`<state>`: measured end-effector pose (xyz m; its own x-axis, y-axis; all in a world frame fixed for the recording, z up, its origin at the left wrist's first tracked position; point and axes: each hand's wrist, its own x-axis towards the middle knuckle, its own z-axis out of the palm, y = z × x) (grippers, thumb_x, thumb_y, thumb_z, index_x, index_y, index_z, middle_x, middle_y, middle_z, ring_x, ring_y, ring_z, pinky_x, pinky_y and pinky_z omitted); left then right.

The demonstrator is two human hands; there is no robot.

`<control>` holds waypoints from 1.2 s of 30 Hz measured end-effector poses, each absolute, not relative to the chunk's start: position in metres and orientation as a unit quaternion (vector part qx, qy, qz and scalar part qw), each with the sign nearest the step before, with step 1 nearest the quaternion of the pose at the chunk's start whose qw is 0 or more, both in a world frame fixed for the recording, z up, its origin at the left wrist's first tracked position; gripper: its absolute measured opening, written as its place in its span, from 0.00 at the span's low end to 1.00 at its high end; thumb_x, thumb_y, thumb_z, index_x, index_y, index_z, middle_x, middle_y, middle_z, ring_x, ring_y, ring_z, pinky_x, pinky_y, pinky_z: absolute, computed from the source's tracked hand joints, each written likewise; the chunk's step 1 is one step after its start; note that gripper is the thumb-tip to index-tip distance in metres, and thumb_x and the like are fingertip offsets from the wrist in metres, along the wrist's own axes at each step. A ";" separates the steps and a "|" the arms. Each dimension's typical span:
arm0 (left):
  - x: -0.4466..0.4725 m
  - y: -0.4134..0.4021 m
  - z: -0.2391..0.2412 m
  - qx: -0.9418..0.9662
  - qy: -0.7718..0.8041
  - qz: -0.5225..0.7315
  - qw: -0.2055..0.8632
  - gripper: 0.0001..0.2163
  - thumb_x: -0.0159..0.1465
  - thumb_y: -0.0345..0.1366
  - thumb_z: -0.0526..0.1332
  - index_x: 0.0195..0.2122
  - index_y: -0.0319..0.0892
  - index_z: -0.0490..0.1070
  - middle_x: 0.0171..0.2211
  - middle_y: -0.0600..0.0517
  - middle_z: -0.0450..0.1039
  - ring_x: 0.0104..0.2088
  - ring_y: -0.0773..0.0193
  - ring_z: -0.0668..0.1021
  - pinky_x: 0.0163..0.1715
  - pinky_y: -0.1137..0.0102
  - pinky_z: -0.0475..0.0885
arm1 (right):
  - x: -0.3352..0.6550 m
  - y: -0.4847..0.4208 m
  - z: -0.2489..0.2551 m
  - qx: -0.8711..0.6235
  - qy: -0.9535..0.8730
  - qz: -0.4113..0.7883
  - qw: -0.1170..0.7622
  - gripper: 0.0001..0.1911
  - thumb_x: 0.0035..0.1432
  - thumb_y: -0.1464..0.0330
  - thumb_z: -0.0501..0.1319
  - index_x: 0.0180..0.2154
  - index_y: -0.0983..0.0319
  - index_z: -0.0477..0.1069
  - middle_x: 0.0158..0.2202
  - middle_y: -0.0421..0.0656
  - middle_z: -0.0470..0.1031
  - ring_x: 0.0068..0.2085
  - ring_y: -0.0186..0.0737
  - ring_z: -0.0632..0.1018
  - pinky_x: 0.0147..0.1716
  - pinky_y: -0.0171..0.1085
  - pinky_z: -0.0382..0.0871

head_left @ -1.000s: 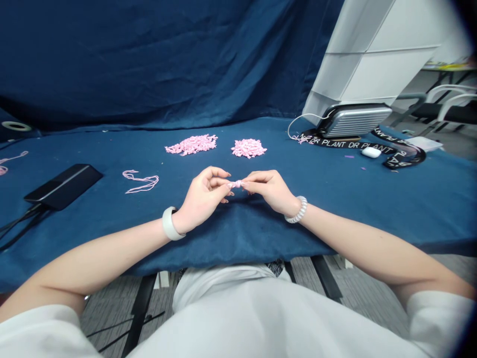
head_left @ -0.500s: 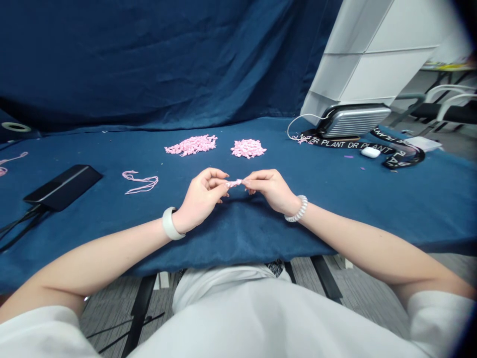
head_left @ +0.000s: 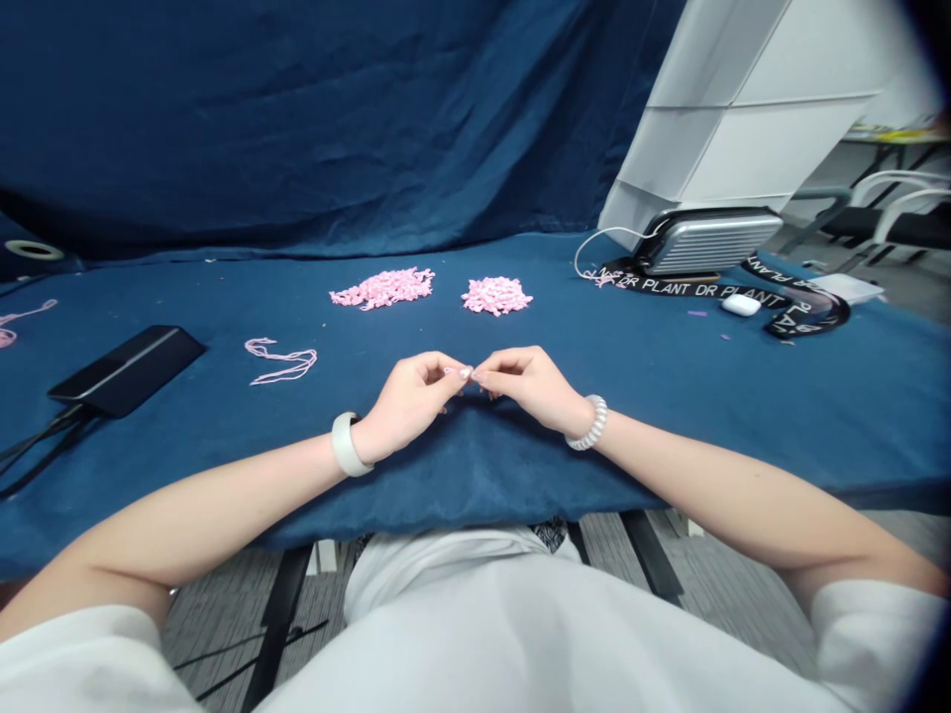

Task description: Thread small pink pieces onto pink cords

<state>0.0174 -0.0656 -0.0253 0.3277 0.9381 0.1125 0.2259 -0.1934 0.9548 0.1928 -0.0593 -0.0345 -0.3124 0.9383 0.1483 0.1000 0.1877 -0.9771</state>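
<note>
My left hand (head_left: 412,401) pinches a small pink twisted piece (head_left: 450,371) between thumb and forefinger. The fingers cover most of it, so its exact kind is unclear. My right hand (head_left: 536,388) is closed in a pinch too, its thumb and fingertip meeting the left fingertips at the piece's end. Both hands hover over the near edge of the blue cloth. Beyond them lie two heaps of small pink pieces, a wider heap (head_left: 382,288) on the left and a rounder heap (head_left: 496,295) on the right.
Pink thread (head_left: 286,364) lies loose left of my hands, near a black device (head_left: 128,371) with cables. At the right are a ribbed silver case (head_left: 709,243), a black lettered strap (head_left: 687,288) and a white earbud case (head_left: 741,305). A blue curtain (head_left: 334,119) hangs behind.
My hands have drawn together and slightly down, fingertips now meeting. The pink piece, which showed stretched between them before, is now mostly covered by the fingers.
</note>
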 end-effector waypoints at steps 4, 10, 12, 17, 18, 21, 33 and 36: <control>0.018 -0.065 -0.027 0.656 0.445 0.397 0.462 0.13 0.58 0.45 0.59 0.27 0.39 0.68 0.25 0.52 0.69 0.25 0.68 0.70 0.21 0.76 0.66 | 0.192 -0.062 -0.033 -0.394 -0.662 0.484 0.415 0.12 0.48 0.62 0.63 0.26 0.66 0.73 0.22 0.40 0.70 0.25 0.31 0.68 0.26 0.32 0.62; 0.019 -0.065 -0.030 0.658 0.461 0.395 0.446 0.16 0.61 0.47 0.55 0.26 0.39 0.68 0.23 0.52 0.68 0.24 0.68 0.70 0.20 0.76 0.65 | 0.192 -0.062 -0.033 -0.380 -0.662 0.504 0.403 0.14 0.51 0.60 0.61 0.27 0.66 0.72 0.25 0.41 0.71 0.26 0.30 0.68 0.28 0.32 0.64; 0.018 -0.065 -0.031 0.662 0.459 0.394 0.443 0.16 0.61 0.47 0.55 0.27 0.39 0.68 0.24 0.52 0.69 0.24 0.68 0.70 0.20 0.75 0.65 | 0.192 -0.061 -0.034 -0.384 -0.669 0.494 0.402 0.16 0.53 0.58 0.59 0.26 0.66 0.70 0.23 0.40 0.69 0.25 0.30 0.68 0.28 0.32 0.63; 0.017 -0.067 -0.032 0.680 0.464 0.388 0.415 0.15 0.60 0.46 0.57 0.27 0.39 0.70 0.25 0.51 0.70 0.24 0.68 0.70 0.21 0.75 0.66 | 0.191 -0.061 -0.036 -0.407 -0.693 0.445 0.396 0.21 0.55 0.53 0.56 0.25 0.65 0.68 0.22 0.39 0.67 0.25 0.30 0.67 0.26 0.31 0.62; 0.017 -0.067 -0.032 0.681 0.465 0.389 0.411 0.14 0.60 0.46 0.57 0.26 0.39 0.70 0.25 0.51 0.71 0.24 0.68 0.71 0.21 0.75 0.66 | 0.191 -0.061 -0.036 -0.413 -0.698 0.434 0.391 0.21 0.55 0.53 0.56 0.25 0.65 0.68 0.22 0.39 0.67 0.25 0.30 0.67 0.26 0.31 0.61; 0.017 -0.068 -0.034 0.675 0.463 0.398 0.413 0.13 0.59 0.45 0.59 0.27 0.39 0.70 0.24 0.51 0.71 0.24 0.68 0.71 0.21 0.75 0.65 | 0.190 -0.061 -0.037 -0.432 -0.710 0.408 0.377 0.22 0.55 0.52 0.56 0.25 0.65 0.67 0.22 0.39 0.67 0.24 0.31 0.67 0.25 0.31 0.61; 0.019 -0.066 -0.041 0.581 0.457 0.416 0.530 0.17 0.60 0.47 0.55 0.39 0.39 0.73 0.30 0.48 0.72 0.25 0.68 0.73 0.15 0.79 0.63 | 0.193 -0.057 -0.037 -0.419 -0.691 0.450 0.382 0.15 0.55 0.59 0.57 0.26 0.65 0.67 0.22 0.39 0.67 0.24 0.31 0.69 0.27 0.32 0.63; 0.019 -0.067 -0.042 0.570 0.457 0.422 0.536 0.14 0.59 0.45 0.57 0.36 0.39 0.72 0.29 0.49 0.72 0.25 0.68 0.73 0.15 0.79 0.63 | 0.193 -0.056 -0.036 -0.419 -0.672 0.476 0.382 0.14 0.55 0.61 0.57 0.26 0.65 0.66 0.21 0.38 0.67 0.24 0.30 0.68 0.27 0.32 0.62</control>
<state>0.0186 -0.0669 -0.0416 0.2246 0.9744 -0.0085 0.0691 -0.0072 0.9976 0.1929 -0.0563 -0.0363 -0.3559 0.9275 0.1148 0.2000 0.1955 -0.9601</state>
